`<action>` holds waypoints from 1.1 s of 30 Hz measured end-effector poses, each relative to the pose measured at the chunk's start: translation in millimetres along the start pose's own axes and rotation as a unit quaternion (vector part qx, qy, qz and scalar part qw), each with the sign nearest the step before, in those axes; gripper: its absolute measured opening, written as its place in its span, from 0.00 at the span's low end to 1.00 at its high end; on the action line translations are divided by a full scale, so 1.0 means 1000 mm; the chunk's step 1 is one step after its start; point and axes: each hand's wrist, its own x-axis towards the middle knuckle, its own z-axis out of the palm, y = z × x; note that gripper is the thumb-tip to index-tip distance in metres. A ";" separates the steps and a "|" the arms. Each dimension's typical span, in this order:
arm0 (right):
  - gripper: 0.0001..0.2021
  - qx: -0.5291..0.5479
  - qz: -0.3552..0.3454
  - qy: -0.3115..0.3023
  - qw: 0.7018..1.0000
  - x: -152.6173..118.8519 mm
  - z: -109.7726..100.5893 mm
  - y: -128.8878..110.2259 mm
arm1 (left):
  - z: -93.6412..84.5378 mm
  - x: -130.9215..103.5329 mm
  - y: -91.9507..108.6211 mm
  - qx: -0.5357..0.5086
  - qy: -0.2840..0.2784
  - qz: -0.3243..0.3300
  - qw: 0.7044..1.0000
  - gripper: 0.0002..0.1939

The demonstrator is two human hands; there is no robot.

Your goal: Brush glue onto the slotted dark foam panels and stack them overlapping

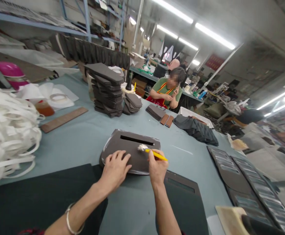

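A dark grey-brown panel (135, 156) with rounded corners and a long slot lies on the blue-green table in front of me. White residue runs along its edges. My left hand (116, 168) rests flat on the panel's left part, fingers apart. In my right hand (158, 164) is a yellow-handled brush (157, 154), its white-coated tip over the panel just below the slot. Whether the bristles touch the surface I cannot tell. A dark sheet (46, 195) lies under my left forearm, and a slotted dark piece (184, 195) lies beside my right forearm.
Stacked dark panels (108, 94) stand at the back, near brown small pieces (167, 120) and overlapping dark pieces (196, 129). White strapping (7, 133) heaps at left by a wooden strip (64, 119). Slotted panels (240, 179) lie at right. A person (168, 89) sits across the table.
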 end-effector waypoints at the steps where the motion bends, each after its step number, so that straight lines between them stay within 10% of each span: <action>1: 0.12 0.009 -0.004 -0.025 1.000 0.004 0.023 -0.006 | 0.003 -0.004 0.004 0.017 0.007 0.003 1.000 0.17; 4: 0.11 0.027 -0.023 -0.098 0.995 0.008 0.083 -0.020 | 0.007 -0.009 0.005 0.044 0.011 0.001 0.999 0.18; 7: 0.10 -0.001 -0.047 -0.118 0.992 0.011 0.101 -0.017 | 0.005 -0.009 0.002 0.044 0.007 -0.002 0.999 0.17; 13: 0.12 -0.217 0.004 0.092 0.972 0.048 -0.003 0.022 | 0.009 -0.008 0.001 0.028 0.021 -0.002 0.999 0.19; 16: 0.11 -0.221 0.017 0.148 0.964 0.056 -0.018 0.020 | 0.013 -0.009 0.002 0.036 0.023 -0.001 0.999 0.19; 24: 0.09 -0.079 -0.093 -0.067 0.990 0.037 0.106 -0.008 | 0.016 -0.008 -0.001 0.052 0.030 0.009 0.998 0.19; 33: 0.11 -0.218 -0.022 0.078 0.973 0.071 -0.006 0.034 | 0.019 -0.009 0.000 0.032 0.035 0.004 0.999 0.19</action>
